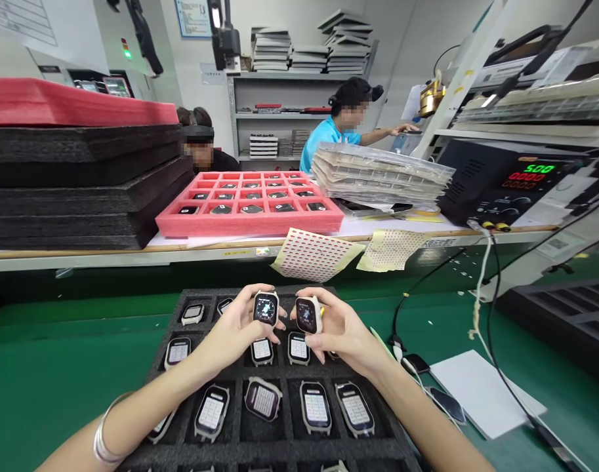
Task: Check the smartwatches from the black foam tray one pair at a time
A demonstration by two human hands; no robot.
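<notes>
My left hand [245,321] grips a smartwatch body [266,309] without a strap, its lit screen facing me. Close beside it, my right hand [336,324] holds a second smartwatch body [306,315], turned a little so its pale side shows. Both are held above a black foam tray [285,446]. In the tray's compartments lie several more watch bodies, among them one with a lit white screen [315,406] and a tilted one [263,398]. My forearms and hands cover part of the tray.
A pink foam tray [250,226] of watch parts sits on the raised shelf, beside stacked black foam [58,190] and clear plastic trays [378,174]. Sticker sheets [316,255] hang off its edge. A power supply [510,183] with cables stands right. Two co-workers [329,134] sit beyond.
</notes>
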